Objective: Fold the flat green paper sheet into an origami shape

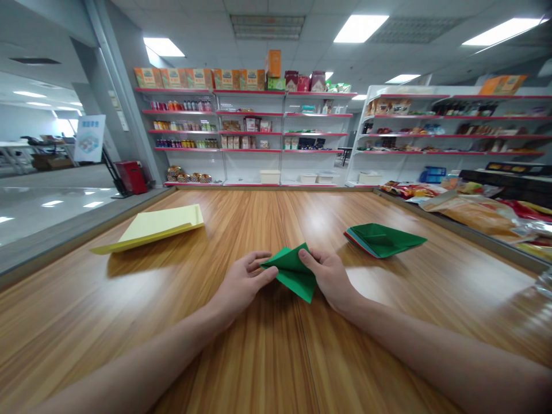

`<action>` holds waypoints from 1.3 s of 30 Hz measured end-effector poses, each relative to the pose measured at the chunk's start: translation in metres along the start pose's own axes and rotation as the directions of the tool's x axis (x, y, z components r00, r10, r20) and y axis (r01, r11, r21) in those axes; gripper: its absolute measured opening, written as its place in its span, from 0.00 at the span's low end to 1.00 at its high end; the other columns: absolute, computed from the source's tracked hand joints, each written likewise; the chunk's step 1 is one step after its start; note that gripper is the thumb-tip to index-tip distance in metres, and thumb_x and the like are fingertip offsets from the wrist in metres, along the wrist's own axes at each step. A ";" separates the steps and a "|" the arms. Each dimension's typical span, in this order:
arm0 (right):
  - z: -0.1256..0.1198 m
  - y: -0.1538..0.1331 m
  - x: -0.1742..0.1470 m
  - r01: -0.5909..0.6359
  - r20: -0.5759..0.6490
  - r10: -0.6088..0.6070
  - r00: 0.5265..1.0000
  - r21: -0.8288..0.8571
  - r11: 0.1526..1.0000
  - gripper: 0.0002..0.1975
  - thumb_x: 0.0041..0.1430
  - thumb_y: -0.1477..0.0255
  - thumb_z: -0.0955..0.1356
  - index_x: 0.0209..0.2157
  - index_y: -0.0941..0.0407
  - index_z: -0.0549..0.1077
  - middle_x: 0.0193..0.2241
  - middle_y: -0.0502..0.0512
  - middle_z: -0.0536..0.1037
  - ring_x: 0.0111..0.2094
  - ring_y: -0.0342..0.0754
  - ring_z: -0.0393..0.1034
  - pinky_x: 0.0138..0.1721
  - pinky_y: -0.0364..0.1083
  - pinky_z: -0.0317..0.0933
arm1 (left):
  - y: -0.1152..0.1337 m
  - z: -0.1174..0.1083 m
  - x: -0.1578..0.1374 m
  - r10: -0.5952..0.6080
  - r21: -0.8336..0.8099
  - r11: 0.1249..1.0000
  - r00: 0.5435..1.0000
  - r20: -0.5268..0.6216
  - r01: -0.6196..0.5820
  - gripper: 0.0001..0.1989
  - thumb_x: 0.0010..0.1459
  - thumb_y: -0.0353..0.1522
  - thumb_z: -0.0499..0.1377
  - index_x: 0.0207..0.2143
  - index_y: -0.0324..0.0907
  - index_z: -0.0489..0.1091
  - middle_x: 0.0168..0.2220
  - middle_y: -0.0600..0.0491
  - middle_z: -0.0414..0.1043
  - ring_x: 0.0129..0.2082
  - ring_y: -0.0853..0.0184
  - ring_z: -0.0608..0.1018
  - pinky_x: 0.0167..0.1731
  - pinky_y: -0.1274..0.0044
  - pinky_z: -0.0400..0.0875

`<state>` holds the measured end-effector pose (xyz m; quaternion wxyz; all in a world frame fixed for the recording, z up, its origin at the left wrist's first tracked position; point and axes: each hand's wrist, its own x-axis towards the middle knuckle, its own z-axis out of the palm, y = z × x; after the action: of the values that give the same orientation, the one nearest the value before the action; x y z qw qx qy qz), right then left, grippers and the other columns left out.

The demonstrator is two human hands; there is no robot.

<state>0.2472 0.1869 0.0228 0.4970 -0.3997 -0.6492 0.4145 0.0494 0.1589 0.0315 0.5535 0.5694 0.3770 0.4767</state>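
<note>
A folded sheet of green paper (297,279) is held just above the wooden table (215,356), between my two hands. My left hand (244,283) pinches its left corner between thumb and fingers. On the other side, my right hand (330,276) grips the upper right edge, thumb on top and fingers behind. The paper has creased flaps, with one pointed corner hanging down toward me. To the right lies a stack of folded coloured paper (388,238), green on top with red and blue edges showing. A pad of yellow paper (159,227) lies at the left.
Snack packets (474,213) are piled beyond the table's right rim. Clear plastic (545,284) shows at the right edge. Behind the table stand shelves (252,150) stocked with boxes, bottles and jars. A red box (133,177) and a sign board (89,139) stand at the left.
</note>
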 end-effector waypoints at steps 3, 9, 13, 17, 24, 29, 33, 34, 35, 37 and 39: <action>0.003 -0.005 -0.004 0.005 0.040 -0.006 0.999 0.014 1.000 0.21 0.55 0.53 0.66 0.29 0.57 0.77 0.24 0.53 0.74 0.29 0.50 0.68 0.29 0.46 0.61 | -0.003 0.007 -0.003 0.049 0.049 0.998 0.995 -0.092 -0.045 0.16 0.53 0.39 0.63 0.39 0.37 0.72 0.41 0.45 0.76 0.38 0.61 0.77 0.41 0.72 0.71; 0.002 -0.013 -0.008 0.132 0.006 -0.133 0.991 -0.158 0.979 0.18 0.57 0.56 0.66 0.29 0.56 0.78 0.36 0.57 0.76 0.42 0.54 0.69 0.45 0.52 0.61 | 0.004 0.006 -0.009 0.187 0.178 0.972 0.966 -0.178 -0.155 0.11 0.52 0.38 0.64 0.27 0.38 0.72 0.25 0.54 0.73 0.26 0.71 0.72 0.27 0.82 0.66; -0.006 -0.011 -0.003 0.185 -0.065 -0.207 0.976 -0.252 0.950 0.15 0.54 0.57 0.69 0.27 0.54 0.78 0.54 0.59 0.66 0.57 0.57 0.56 0.57 0.55 0.49 | 0.006 0.007 -0.012 0.244 0.227 0.953 0.955 -0.170 -0.203 0.10 0.52 0.37 0.64 0.27 0.38 0.73 0.23 0.56 0.71 0.24 0.73 0.70 0.25 0.83 0.63; -0.013 -0.010 0.006 0.248 0.115 -0.230 0.966 -0.176 0.953 0.17 0.56 0.57 0.68 0.24 0.55 0.77 0.52 0.57 0.67 0.56 0.55 0.58 0.56 0.55 0.50 | 0.006 0.007 -0.015 0.292 0.237 0.939 0.942 -0.164 -0.249 0.08 0.51 0.36 0.65 0.27 0.40 0.74 0.24 0.56 0.73 0.24 0.73 0.71 0.24 0.83 0.64; -0.009 -0.014 0.003 0.242 0.085 -0.232 0.969 -0.145 0.959 0.19 0.58 0.60 0.67 0.19 0.56 0.73 0.36 0.55 0.68 0.41 0.50 0.65 0.45 0.50 0.58 | 0.005 0.008 -0.016 0.292 0.173 0.950 0.938 -0.187 -0.261 0.13 0.54 0.36 0.63 0.41 0.42 0.76 0.32 0.54 0.79 0.31 0.68 0.78 0.32 0.81 0.73; -0.001 -0.021 -0.007 0.259 -0.030 -0.273 0.961 -0.235 0.937 0.20 0.58 0.60 0.67 0.18 0.57 0.69 0.36 0.54 0.65 0.38 0.48 0.64 0.42 0.49 0.58 | 0.001 0.007 -0.014 0.216 0.078 0.976 0.940 -0.263 -0.203 0.23 0.52 0.39 0.65 0.50 0.41 0.72 0.39 0.51 0.79 0.35 0.65 0.80 0.38 0.77 0.75; 0.001 -0.025 -0.009 0.254 -0.077 -0.288 0.955 -0.294 0.921 0.22 0.58 0.61 0.67 0.16 0.57 0.65 0.31 0.52 0.62 0.35 0.46 0.62 0.38 0.48 0.57 | 0.000 0.008 -0.015 0.233 0.081 0.972 0.940 -0.248 -0.220 0.21 0.53 0.39 0.64 0.49 0.40 0.73 0.42 0.49 0.78 0.40 0.61 0.79 0.43 0.74 0.74; 0.001 -0.026 -0.009 0.249 -0.087 -0.287 0.954 -0.306 0.919 0.22 0.58 0.61 0.67 0.15 0.56 0.64 0.30 0.52 0.61 0.34 0.47 0.62 0.37 0.48 0.57 | 0.000 0.008 -0.016 0.243 0.090 0.970 0.939 -0.243 -0.228 0.20 0.54 0.39 0.63 0.48 0.40 0.73 0.42 0.49 0.78 0.41 0.61 0.79 0.44 0.73 0.74; 0.001 -0.027 -0.010 0.243 -0.096 -0.285 0.954 -0.317 0.917 0.22 0.58 0.61 0.67 0.15 0.56 0.64 0.29 0.51 0.60 0.33 0.47 0.61 0.36 0.48 0.56 | 0.000 0.008 -0.016 0.251 0.097 0.967 0.937 -0.241 -0.235 0.19 0.54 0.39 0.63 0.47 0.40 0.74 0.42 0.49 0.78 0.42 0.60 0.78 0.44 0.73 0.74; 0.002 -0.028 -0.010 0.230 -0.108 -0.280 0.954 -0.336 0.913 0.23 0.58 0.61 0.67 0.14 0.56 0.64 0.27 0.50 0.59 0.33 0.47 0.60 0.36 0.48 0.56 | 0.000 0.009 -0.017 0.259 0.105 0.965 0.934 -0.244 -0.240 0.17 0.56 0.39 0.62 0.46 0.41 0.75 0.43 0.49 0.77 0.44 0.59 0.78 0.44 0.74 0.74; 0.003 -0.029 -0.011 0.226 -0.117 -0.282 0.952 -0.352 0.908 0.22 0.59 0.61 0.66 0.14 0.56 0.64 0.26 0.50 0.58 0.32 0.47 0.60 0.35 0.48 0.55 | 0.001 0.009 -0.017 0.260 0.108 0.965 0.933 -0.250 -0.240 0.16 0.57 0.39 0.61 0.45 0.42 0.75 0.43 0.49 0.77 0.44 0.59 0.78 0.42 0.75 0.74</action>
<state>0.2434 0.1670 0.0458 0.5237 -0.4231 -0.7132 0.1952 0.0534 0.1396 0.0307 0.4117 0.5651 0.3890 0.5998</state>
